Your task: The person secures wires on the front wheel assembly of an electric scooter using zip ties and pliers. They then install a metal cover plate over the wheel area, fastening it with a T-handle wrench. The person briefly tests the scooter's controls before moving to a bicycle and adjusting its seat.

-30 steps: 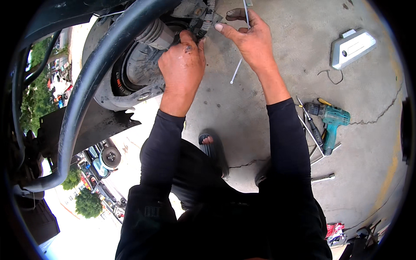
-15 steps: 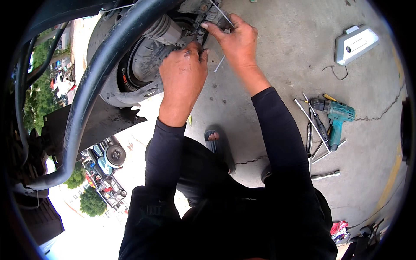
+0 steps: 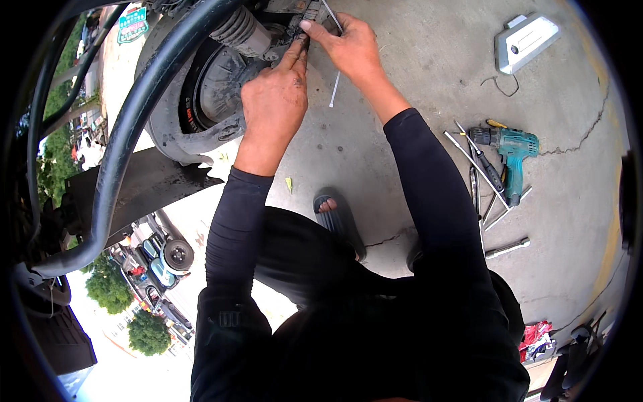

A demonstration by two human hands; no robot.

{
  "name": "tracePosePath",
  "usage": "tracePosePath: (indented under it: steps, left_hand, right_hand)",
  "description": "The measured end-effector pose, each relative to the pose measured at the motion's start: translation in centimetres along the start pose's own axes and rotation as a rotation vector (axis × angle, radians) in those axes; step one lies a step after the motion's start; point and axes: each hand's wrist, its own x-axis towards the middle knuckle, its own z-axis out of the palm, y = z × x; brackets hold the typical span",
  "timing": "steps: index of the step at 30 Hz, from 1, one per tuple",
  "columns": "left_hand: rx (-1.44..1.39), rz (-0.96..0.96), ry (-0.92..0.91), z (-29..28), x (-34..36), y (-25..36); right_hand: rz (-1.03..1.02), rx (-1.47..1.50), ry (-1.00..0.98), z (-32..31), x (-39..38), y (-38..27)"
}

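Left hand [image 3: 276,100]: my forefinger lies straight, at the corrugated line [image 3: 310,13]; any grip unclear
Right hand [image 3: 353,48]: my fingers, curled, hold the white tie [image 3: 334,90]
Floor [image 3: 415,87], right: teal drill [image 3: 516,143]

The white cable tie [image 3: 335,88] passes behind the right hand [image 3: 351,50], its upper end cut off by the top edge. The black sleeve [image 3: 439,174] hides most of the right shoe [image 3: 412,258].
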Motion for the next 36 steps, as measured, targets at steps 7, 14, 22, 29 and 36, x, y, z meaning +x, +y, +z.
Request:
tracePosePath:
  steps: [7,14,22,29,36]
  left_hand:
    - [-0.030,0.065,0.041,0.9,-0.6,-0.5]
    - [-0.037,0.020,-0.018,0.5,-0.3,0.5]
    - [-0.093,-0.107,-0.025,0.3,0.7,1.8]
    - [-0.264,-0.198,-0.009,1.0,1.4,1.5]
    - [-0.344,-0.220,0.077,2.3,2.2,1.5]
  right_hand:
    - [0.272,-0.209,-0.128,-5.5,-4.6,9.1]
    - [0.358,-0.027,-0.468,-2.2,-1.2,8.6]
    - [0.232,0.150,-0.572,1.8,4.5,6.3]
    - [0.226,0.042,-0.652,1.6,5.3,5.1]
    - [0.283,0.165,-0.693,1.9,5.8,6.2]
